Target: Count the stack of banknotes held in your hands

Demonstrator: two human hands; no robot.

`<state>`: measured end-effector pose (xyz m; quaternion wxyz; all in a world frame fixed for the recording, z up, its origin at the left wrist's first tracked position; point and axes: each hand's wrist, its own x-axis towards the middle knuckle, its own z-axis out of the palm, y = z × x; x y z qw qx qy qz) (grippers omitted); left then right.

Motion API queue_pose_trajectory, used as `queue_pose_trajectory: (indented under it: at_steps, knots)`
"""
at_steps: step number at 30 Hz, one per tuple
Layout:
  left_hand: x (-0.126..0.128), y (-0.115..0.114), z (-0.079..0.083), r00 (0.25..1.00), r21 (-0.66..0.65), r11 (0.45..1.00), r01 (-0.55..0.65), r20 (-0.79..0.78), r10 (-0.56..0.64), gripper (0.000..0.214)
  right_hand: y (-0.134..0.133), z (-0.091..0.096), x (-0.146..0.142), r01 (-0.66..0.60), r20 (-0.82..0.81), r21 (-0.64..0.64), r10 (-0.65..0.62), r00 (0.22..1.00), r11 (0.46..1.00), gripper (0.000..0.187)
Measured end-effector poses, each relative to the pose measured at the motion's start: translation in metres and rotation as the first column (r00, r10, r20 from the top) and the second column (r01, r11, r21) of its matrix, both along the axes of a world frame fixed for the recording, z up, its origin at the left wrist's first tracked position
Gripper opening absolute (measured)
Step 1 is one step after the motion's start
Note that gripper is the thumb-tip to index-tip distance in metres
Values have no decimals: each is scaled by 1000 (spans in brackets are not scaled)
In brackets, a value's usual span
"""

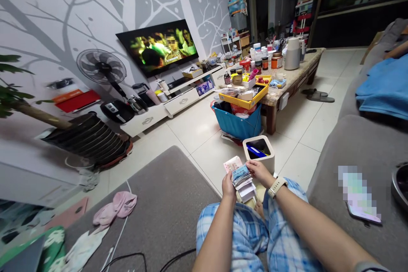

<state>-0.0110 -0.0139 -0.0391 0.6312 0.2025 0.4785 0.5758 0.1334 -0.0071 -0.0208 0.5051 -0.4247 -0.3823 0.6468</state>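
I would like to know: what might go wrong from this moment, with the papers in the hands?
1. The stack is uneven, with layers spread between the left hand and right hand; a loose piece might slip out.
2. The open bin stands just beyond the hands, so a dropped piece could perhaps fall inside.
3. The pink note juts out past the stack and may slide away.

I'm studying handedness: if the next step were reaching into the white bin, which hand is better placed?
Probably the right hand: it is nearer the white bin, at the top right of the banknotes, while the left hand holds their left side.
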Motion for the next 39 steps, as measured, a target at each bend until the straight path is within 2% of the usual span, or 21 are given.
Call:
queue_pose_trajectory:
  at_steps: [5, 11, 22, 30, 39]
  knots:
    - [-1, 1, 0, 998, 15, 1000, 25, -55, -24, 35, 2, -4, 3, -20, 22, -12, 20, 1000, 1000, 40]
    - [0, 0, 2, 997, 25, 999, 44, -72, -42, 35, 5, -7, 2, 148, 131, 3, -148, 980, 989, 38]
    - [1, 0, -2, 983, 63, 992, 105, -155, -95, 47, 10, -15, 3, 134, 133, 8, -134, 982, 991, 33]
    - [1, 0, -1, 993, 56, 995, 78, -95, -72, 44, 14, -24, 2, 191, 166, 59, -198, 966, 980, 28]
    - [1, 4, -6, 998, 0, 999, 46, 31, -46, 39, 11, -14, 4, 176, 132, 101, -189, 973, 979, 29]
